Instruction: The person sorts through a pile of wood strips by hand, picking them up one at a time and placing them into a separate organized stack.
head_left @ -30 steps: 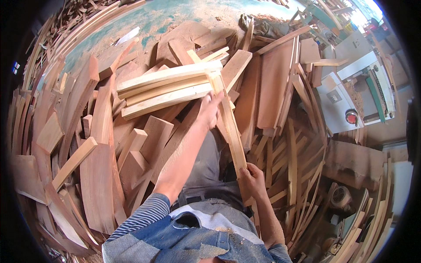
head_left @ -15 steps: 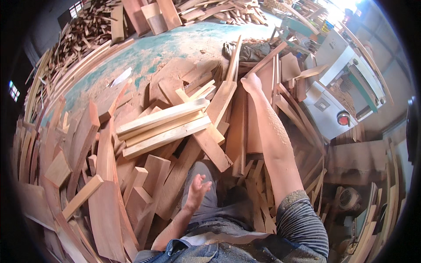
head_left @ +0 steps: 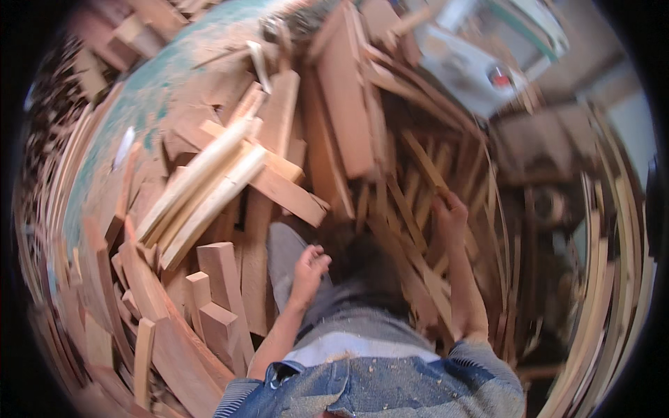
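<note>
My right hand [head_left: 450, 210] is low on the right with its fingers closed round the near end of a narrow wooden strip [head_left: 424, 160]. The strip slants up and left from the hand over a heap of offcuts; motion blur softens its outline. My left hand [head_left: 311, 269] hovers over my left thigh, fingers loosely curled and a little apart, with nothing in it. Ahead and left of it, several pale squared lengths of wood [head_left: 202, 188] lie side by side on a pile. A short brown board [head_left: 289, 196] lies crosswise by their near right side.
Wide boards [head_left: 345, 104] lean upright ahead. A grey machine with a red button [head_left: 499, 78] stands at the far right. Curved planks [head_left: 157, 299] crowd my left, long strips [head_left: 606, 279] stand along the right, and a dusty green surface [head_left: 115, 118] lies at the far left.
My right hand has come back from the far boards, down and toward me, and now holds a strip over the offcuts. My left hand has curled slightly. The view has turned and dropped.
</note>
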### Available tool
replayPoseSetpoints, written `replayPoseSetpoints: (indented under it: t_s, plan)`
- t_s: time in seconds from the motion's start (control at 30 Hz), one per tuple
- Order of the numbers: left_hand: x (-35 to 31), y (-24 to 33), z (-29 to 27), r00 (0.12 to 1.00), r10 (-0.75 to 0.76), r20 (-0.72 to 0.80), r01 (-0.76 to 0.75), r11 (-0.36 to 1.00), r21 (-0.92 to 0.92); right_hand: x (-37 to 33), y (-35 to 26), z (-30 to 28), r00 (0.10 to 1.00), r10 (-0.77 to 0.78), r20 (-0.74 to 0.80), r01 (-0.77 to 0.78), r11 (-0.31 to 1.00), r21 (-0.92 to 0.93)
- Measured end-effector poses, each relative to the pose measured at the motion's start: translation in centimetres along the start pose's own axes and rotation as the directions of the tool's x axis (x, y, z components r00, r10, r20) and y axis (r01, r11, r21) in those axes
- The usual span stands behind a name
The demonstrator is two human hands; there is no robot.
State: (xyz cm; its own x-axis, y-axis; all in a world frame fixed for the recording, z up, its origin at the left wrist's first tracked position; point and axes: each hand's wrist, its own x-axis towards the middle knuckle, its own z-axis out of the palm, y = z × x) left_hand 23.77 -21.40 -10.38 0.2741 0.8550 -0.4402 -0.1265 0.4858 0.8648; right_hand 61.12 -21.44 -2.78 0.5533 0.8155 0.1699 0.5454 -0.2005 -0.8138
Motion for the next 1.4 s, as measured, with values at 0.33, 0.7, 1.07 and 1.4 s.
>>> replayPoseSetpoints:
  t_s: [0.33, 0.7, 1.07, 1.4]
  plan:
    - [0.8, -1.1, -1.6, 0.998, -0.058, 0.037, 0.059, 0.998, -0.029, -16.0, 20.5, -11.8, 0.896, 0.384, -0.224, -0.441, 0.708, -0.551]
    - [0.8, -1.0, -0.5, 0.996, -0.072, -0.049, 0.075, 0.996, 0.054, -15.7, 23.8, -3.8, 0.585, 0.688, 0.429, -0.163, 0.618, -0.769]
    - [0.9, -1.1, -0.8, 0.999, -0.041, -0.011, 0.042, 0.999, 0.026, -14.3, 17.6, -5.3, 0.783, 0.578, 0.229, -0.138, 0.521, -0.842]
    - [1.5, 0.3, 3.5, 0.971, 0.009, 0.239, -0.048, 0.987, 0.157, 0.1, -0.2, -12.5, 0.915, 0.303, 0.267, -0.264, 0.949, -0.172]
